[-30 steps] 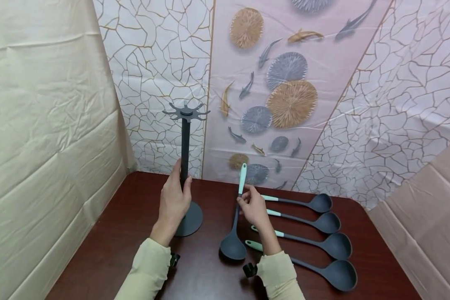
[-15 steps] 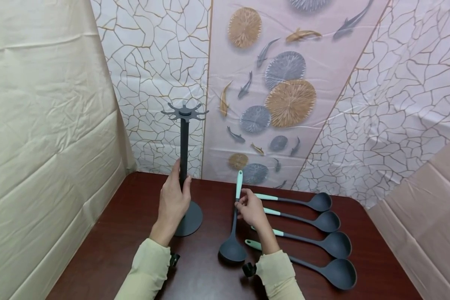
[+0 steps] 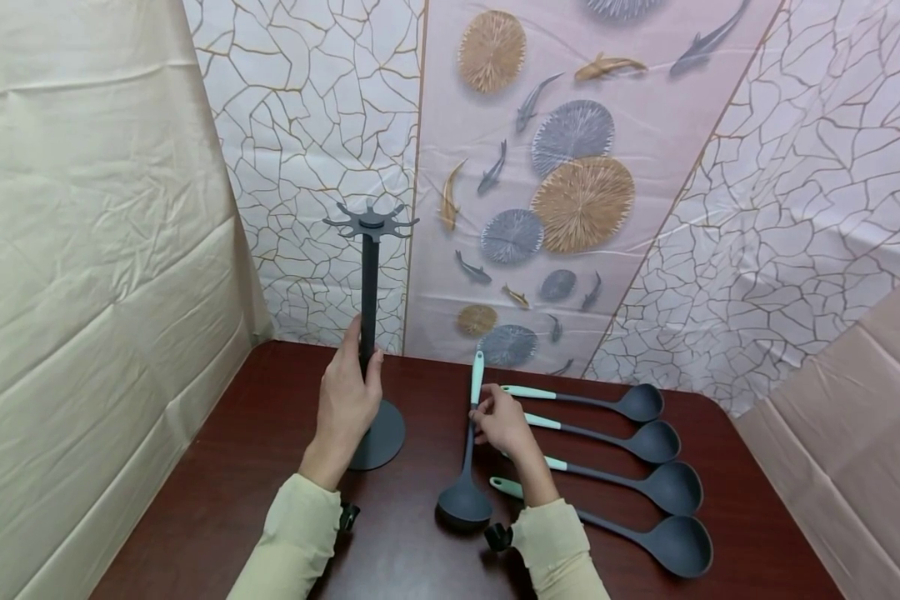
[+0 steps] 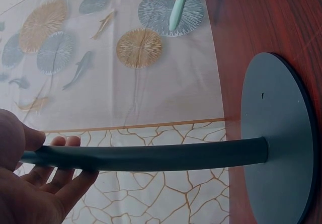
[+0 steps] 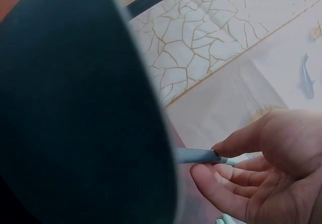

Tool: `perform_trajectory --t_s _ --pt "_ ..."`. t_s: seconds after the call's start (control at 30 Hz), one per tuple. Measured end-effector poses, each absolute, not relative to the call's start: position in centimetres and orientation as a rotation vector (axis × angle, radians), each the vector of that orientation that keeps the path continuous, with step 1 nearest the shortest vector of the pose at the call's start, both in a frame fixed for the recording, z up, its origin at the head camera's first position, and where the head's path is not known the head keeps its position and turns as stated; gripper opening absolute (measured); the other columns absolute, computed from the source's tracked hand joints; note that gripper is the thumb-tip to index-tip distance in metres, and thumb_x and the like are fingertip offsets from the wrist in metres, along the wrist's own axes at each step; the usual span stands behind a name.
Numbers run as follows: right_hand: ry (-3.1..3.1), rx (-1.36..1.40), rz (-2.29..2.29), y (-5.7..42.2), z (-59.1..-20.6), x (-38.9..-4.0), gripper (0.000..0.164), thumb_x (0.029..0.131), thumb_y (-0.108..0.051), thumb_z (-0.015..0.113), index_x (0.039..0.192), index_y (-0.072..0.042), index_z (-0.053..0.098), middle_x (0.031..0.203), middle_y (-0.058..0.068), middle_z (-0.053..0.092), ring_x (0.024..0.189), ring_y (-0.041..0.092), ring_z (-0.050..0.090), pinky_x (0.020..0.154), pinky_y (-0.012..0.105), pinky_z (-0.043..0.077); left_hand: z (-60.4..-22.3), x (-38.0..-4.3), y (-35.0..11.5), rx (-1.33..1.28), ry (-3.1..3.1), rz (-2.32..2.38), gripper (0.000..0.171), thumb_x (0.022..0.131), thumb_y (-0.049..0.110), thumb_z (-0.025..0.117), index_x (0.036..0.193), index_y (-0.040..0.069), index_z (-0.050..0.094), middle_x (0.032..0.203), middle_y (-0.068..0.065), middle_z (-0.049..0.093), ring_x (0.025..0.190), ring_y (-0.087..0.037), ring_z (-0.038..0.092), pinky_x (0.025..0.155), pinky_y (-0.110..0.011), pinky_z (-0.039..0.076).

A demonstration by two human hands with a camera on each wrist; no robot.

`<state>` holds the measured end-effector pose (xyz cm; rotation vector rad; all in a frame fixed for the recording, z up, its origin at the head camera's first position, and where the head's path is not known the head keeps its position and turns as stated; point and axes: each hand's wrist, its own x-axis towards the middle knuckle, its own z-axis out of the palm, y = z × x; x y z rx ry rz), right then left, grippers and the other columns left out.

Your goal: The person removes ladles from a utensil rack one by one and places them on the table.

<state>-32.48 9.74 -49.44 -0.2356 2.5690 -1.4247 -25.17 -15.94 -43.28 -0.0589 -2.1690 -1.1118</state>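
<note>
A dark grey utensil stand [image 3: 370, 283] with a ring of hooks on top and a round base stands upright left of the middle. My left hand [image 3: 347, 408] holds its pole at the lower half, thumb on one side and fingers on the other, as the left wrist view also shows on the pole [image 4: 191, 154]. Between thumb and fingertips, my right hand [image 3: 504, 423] pinches a ladle [image 3: 465, 502] near where the grey shaft meets the mint handle. The handle points up and away, the bowl low and toward me. In the right wrist view the ladle's bowl [image 5: 85, 103] fills the left side.
Several more ladles lie in a row on the right of the dark red table [image 3: 217, 500], bowls to the right, the nearest ladle [image 3: 678, 546] being at the front. My right forearm covers parts of their handles. A patterned cloth [image 3: 315, 125] hangs behind the table.
The ladle in my right hand has come down and slightly left, its handle end now lower in the head view. My left hand and the utensil stand have stayed put.
</note>
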Motion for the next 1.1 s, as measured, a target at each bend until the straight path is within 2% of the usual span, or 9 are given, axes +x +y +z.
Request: perform_trajectory --t_s 0.27,0.43,1.1 --pt "2.554 -0.243 -1.359 10.0 -50.2 -32.7 0.054 0.104 -0.005 0.065 0.154 0.001 0.045 0.094 0.014 0.063 0.067 0.026 0.069 0.06 0.039 0.061 -43.4 -25.1 -15.9 -0.049 -2.166 -1.105 0.063 0.108 0.013 0.064 0.164 0.011 0.036 0.119 -0.02 0.067 0.101 -0.039 0.068 0.086 -0.057 0.057" --pt "2.541 -0.234 -1.349 10.0 -50.3 -32.9 0.054 0.103 -0.004 0.066 0.153 0.002 0.046 0.092 0.015 0.064 0.068 0.026 0.07 0.059 0.039 0.062 -43.3 -25.2 -15.9 -0.055 -2.168 -1.107 0.062 0.109 0.017 0.061 0.165 0.012 0.035 0.119 -0.019 0.067 0.1 -0.038 0.068 0.086 -0.056 0.057" --pt "2.496 -0.17 -1.299 10.1 -50.6 -32.9 0.054 0.103 -0.002 0.065 0.152 0.006 0.045 0.1 0.016 0.064 0.075 0.027 0.069 0.061 0.039 0.062 -43.2 -25.1 -15.9 -0.056 -2.177 -1.098 0.06 0.11 0.019 0.059 0.165 0.011 0.035 0.117 -0.019 0.067 0.099 -0.039 0.068 0.086 -0.057 0.056"
